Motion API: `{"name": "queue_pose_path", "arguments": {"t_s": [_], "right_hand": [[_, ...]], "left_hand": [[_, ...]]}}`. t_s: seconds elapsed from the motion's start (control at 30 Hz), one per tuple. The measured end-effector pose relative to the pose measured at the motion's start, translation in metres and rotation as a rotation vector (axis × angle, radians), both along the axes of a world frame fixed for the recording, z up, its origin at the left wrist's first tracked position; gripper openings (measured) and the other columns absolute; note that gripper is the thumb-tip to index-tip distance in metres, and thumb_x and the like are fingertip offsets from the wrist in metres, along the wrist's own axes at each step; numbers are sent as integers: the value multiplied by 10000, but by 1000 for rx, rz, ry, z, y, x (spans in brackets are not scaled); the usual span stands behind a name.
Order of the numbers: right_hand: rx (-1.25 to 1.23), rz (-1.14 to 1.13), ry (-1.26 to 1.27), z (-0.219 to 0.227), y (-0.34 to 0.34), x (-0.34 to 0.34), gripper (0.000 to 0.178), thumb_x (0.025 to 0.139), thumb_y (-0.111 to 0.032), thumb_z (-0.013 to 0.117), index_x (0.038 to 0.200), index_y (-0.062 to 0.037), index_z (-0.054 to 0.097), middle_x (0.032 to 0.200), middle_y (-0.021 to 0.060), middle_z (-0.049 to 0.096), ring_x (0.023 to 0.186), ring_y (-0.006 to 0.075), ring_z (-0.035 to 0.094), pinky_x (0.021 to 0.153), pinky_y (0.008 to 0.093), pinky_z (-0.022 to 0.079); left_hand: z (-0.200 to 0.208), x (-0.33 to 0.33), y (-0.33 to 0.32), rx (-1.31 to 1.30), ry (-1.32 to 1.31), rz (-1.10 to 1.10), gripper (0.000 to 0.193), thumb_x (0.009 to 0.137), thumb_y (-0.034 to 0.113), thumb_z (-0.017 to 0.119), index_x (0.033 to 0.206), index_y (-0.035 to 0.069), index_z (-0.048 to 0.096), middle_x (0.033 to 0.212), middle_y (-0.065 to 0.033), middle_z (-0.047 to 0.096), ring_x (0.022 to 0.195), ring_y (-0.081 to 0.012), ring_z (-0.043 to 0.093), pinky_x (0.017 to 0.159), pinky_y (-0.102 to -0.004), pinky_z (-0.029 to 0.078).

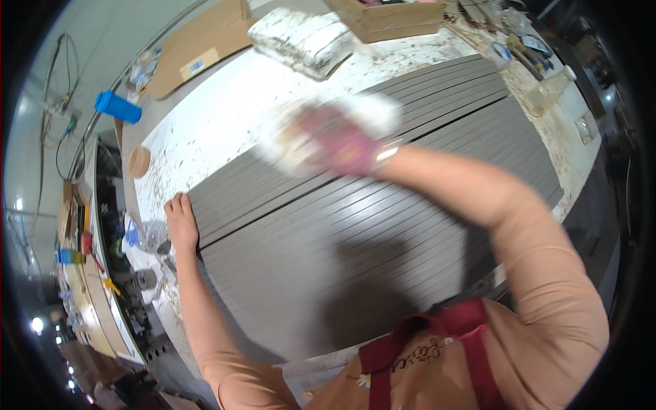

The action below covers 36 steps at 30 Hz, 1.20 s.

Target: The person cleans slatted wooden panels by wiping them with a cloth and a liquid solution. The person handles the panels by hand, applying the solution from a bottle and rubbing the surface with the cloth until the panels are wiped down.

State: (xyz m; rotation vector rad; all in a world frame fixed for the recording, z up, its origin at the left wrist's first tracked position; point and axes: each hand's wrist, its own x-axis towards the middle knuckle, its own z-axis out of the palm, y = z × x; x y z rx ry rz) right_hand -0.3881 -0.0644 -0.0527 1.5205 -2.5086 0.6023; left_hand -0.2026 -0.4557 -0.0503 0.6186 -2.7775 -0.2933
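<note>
Two long grey grooved panels lie side by side, parted by a dark gap: the far panel (236, 195) and the wider near panel (287, 287). My bare left hand (181, 222) is at the left end of the far panel, its fingers bent close together against the end. My right hand (335, 140), in a dark pink glove, is over the far panel and smeared by motion. Beneath and around it is a white cloth (372, 116), also blurred, which the hand grips. A shine shows on the near panel, beside the shadow of my body.
A paint-flecked white table (205, 130) carries the panels. Beyond them are a stained white bundle (301, 37), a cardboard box (396, 22) and flat cardboard (198, 51). A blue bottle (117, 107) and a round tub (140, 162) stand left; a clear bottle (550, 92) lies right.
</note>
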Motion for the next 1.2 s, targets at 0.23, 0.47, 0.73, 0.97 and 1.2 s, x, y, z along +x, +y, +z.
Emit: {"name": "queue_pose_path", "arguments": {"t_s": [0.23, 0.47, 0.73, 0.97, 1.2], "right_hand": [[179, 144, -153, 62, -108, 63, 664, 919, -495, 465, 1446, -119, 319, 1478, 124, 341, 1363, 295, 314, 1127, 419, 237], [222, -668, 131, 20, 161, -82, 499, 912, -303, 539, 1349, -81, 450, 1379, 218, 437, 1239, 365, 473, 1067, 436, 361], [66, 43, -57, 32, -133, 76, 732, 923, -587, 402, 1465, -102, 319, 1513, 139, 320, 1413, 342, 261, 1168, 443, 163], [-22, -78, -585, 39, 30, -13, 657, 933, -506, 476, 1411, -60, 405, 1447, 181, 403, 1309, 320, 426, 1101, 391, 323], [358, -717, 52, 39, 124, -53, 634, 944, -454, 461, 1394, -12, 405, 1472, 213, 365, 1373, 339, 336, 1132, 439, 257]], "left_hand": [[-11, 21, -19, -58, -82, -4, 428, 1001, 383, 369, 1254, 80, 534, 1232, -204, 474, 1076, -394, 537, 923, -441, 427], [4, -2, 10, 28, 15, 20, 435, 999, 405, 381, 1249, 87, 541, 1189, -207, 503, 1036, -408, 550, 874, -462, 450], [5, -5, 6, 7, -63, 66, 430, 997, 385, 369, 1270, 93, 527, 1215, -210, 479, 1046, -424, 544, 888, -472, 443], [-17, 2, -34, -97, -11, -103, 422, 1006, 366, 361, 1253, 74, 539, 1157, -237, 499, 1016, -414, 552, 873, -471, 445], [-7, -15, -7, -62, -24, -41, 411, 1008, 372, 362, 1233, 82, 546, 1146, -229, 506, 971, -429, 565, 848, -472, 453]]}}
